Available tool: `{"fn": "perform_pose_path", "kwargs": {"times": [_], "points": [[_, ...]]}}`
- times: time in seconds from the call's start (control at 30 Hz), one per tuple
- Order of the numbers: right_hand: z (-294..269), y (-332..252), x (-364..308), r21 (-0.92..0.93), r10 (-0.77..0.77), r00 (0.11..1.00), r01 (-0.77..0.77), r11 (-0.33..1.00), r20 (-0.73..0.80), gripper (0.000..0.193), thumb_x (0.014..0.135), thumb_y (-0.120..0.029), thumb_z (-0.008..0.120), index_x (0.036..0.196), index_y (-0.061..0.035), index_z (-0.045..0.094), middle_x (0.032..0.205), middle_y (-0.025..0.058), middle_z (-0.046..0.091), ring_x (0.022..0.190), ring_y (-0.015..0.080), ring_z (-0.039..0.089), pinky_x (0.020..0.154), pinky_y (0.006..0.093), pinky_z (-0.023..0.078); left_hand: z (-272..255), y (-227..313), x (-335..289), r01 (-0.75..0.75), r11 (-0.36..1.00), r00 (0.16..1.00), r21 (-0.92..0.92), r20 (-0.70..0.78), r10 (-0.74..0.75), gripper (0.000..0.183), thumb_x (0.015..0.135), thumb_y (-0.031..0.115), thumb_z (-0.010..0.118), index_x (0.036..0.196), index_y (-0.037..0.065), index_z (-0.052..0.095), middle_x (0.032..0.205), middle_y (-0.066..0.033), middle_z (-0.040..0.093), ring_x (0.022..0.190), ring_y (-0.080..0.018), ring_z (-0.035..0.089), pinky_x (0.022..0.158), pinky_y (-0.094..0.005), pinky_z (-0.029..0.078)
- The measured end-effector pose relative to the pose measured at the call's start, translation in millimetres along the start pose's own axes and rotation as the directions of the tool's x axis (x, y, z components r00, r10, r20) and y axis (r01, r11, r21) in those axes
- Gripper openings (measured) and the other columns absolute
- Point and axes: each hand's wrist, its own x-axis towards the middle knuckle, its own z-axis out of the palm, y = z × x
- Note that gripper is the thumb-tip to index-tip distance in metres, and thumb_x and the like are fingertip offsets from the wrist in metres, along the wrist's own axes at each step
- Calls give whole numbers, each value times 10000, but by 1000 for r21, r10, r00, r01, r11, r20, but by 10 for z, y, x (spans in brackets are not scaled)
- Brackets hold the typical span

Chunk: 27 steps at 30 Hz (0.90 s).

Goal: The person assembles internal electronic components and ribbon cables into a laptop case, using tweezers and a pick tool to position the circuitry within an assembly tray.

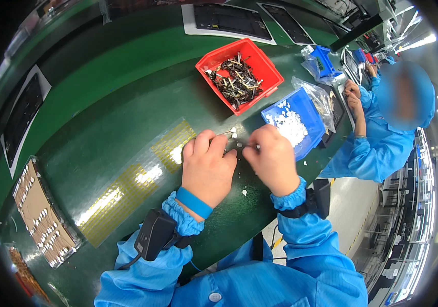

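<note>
Over the green tabletop, my left hand [207, 168] is curled, its fingertips closed near a thin dark wire-like piece. What exactly it grips is hidden by the fingers. My right hand [274, 159] is pinched just to the right, a small gap from the left; something tiny may be between thumb and finger. Beyond the fingertips lie small white pieces [234, 133] on the table. A clear sheet of yellow stickers [174, 144] reaches up to the left hand's outer side. Close beyond the right hand stands a blue bin [308, 108] holding many white scraps.
A red bin [268, 91] of small dark and pale parts stands ahead. At far left lies a brown cardboard [37, 204] with rows of white-tipped parts. A longer yellow sticker sheet [114, 207] lies nearer. Flat dark panels [229, 21] line the far side. A co-worker [382, 133] works at right.
</note>
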Motion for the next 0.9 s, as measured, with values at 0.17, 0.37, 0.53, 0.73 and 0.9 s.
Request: {"fn": "perform_pose_path", "kwargs": {"times": [0.17,0.37,0.53,0.73,0.9], "points": [[-389,205,-1,-296,125,980,-166,941,-152,101,649,-26,632,728,-49,572,735,129,549,624,324,566,557,407,462,-27,5,9,-21,999,1000,-24,-1,21,206,655,75,582,827,125,684,947,-20,565,970,-245,480,793,-393,392],[-413,58,-144,-72,139,988,-134,988,65,169,651,-32,615,820,-40,613,697,144,569,651,327,578,609,404,477,-49,25,17,-70,997,994,-21,-84,68,233,646,60,584,850,121,678,943,-29,568,954,-252,496,773,-398,394],[-256,55,-235,-132,148,961,-119,984,234,92,668,-60,607,752,-40,575,685,132,552,681,320,582,603,411,480,-205,150,34,-134,990,991,-43,-33,133,223,640,60,586,840,111,672,935,-40,567,944,-254,496,758,-397,395],[-288,42,-287,-173,217,919,-167,971,328,254,666,-38,616,919,-26,626,780,146,604,744,325,596,670,400,485,-347,340,-193,-67,998,982,2,179,65,226,631,81,591,843,99,666,926,-32,560,906,-243,487,735,-375,402],[-303,86,-407,-163,235,914,-189,968,331,243,673,-41,616,916,-30,622,773,147,601,737,328,595,669,408,482,-260,478,-386,-206,978,948,-43,238,210,285,638,83,588,916,58,646,939,-30,558,898,-223,490,731,-351,408]]}}
